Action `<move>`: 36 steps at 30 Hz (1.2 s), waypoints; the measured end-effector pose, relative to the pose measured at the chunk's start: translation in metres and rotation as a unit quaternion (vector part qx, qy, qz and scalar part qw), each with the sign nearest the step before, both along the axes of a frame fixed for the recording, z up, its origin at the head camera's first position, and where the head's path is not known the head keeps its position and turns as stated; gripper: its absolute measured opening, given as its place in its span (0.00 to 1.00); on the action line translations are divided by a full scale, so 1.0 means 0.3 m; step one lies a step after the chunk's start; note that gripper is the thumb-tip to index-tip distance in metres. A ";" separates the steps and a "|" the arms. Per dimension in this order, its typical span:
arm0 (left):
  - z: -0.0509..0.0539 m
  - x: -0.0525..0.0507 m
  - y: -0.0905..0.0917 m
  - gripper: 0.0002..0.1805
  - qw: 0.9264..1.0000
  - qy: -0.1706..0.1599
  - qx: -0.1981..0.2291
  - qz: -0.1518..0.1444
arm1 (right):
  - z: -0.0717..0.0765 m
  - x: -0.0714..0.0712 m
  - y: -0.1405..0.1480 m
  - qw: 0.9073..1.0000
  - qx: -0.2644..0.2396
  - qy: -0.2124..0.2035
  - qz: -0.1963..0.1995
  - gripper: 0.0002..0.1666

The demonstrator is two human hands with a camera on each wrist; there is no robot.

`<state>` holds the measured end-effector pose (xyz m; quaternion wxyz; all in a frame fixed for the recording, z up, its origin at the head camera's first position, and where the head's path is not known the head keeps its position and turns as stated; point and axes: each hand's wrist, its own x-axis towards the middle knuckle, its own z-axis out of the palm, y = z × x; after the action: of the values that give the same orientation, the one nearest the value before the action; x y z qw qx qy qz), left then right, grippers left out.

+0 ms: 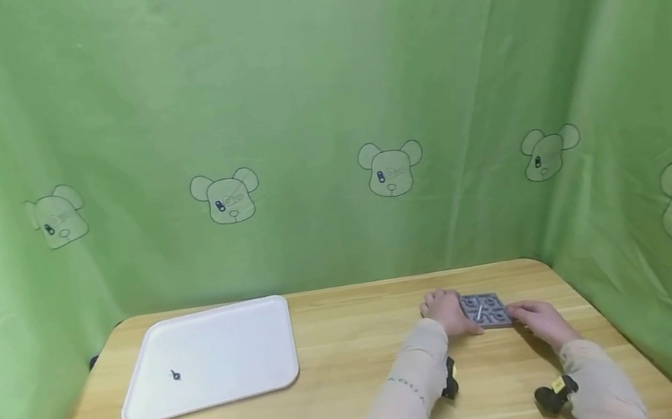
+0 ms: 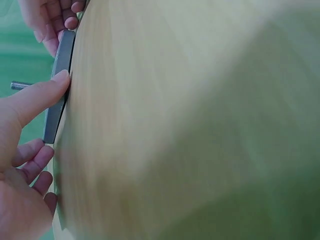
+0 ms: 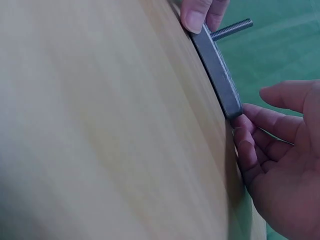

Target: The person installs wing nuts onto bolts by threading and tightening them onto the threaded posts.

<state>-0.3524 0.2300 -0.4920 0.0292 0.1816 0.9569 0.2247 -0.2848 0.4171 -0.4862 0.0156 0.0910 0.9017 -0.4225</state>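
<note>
A flat square grey plate (image 1: 485, 310) with a raised pattern on its top lies at the right side of the table. A threaded metal rod (image 3: 232, 30) sticks up from it. My left hand (image 1: 448, 313) holds the plate at its left side, its thumb (image 2: 47, 92) along the near edge and its fingers at the left edge. At the right edge, fingertips of my right hand (image 1: 543, 321) touch the plate. The right thumb (image 3: 282, 94) stands apart from it. The plate's underside is hidden.
On the left of the wooden table (image 1: 352, 385) lies a white tray (image 1: 233, 353), with a small dark piece of hardware (image 1: 175, 375) on it. Green curtains (image 1: 293, 113) with bear prints enclose the table at the back and sides.
</note>
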 end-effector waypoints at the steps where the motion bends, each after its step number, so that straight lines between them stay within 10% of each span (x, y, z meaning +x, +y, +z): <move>1: -0.002 -0.002 -0.006 0.46 1.000 0.001 -0.002 -0.002 | 0.001 0.005 -0.007 1.000 -0.004 0.001 0.002 0.31; 21: 0.041 0.081 -0.269 0.41 0.999 -0.032 0.021 -0.004 | -0.001 0.074 -0.231 0.998 -0.049 0.001 0.031 0.26; 36: 0.077 0.154 -0.503 0.38 0.995 -0.066 0.071 0.031 | -0.002 0.077 -0.411 0.986 -0.083 -0.009 0.147 0.35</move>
<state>-0.3061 0.0790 -0.4690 0.0724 0.1383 0.9398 0.3041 -0.2617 0.2940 -0.4868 0.0932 -0.0402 0.8670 -0.4878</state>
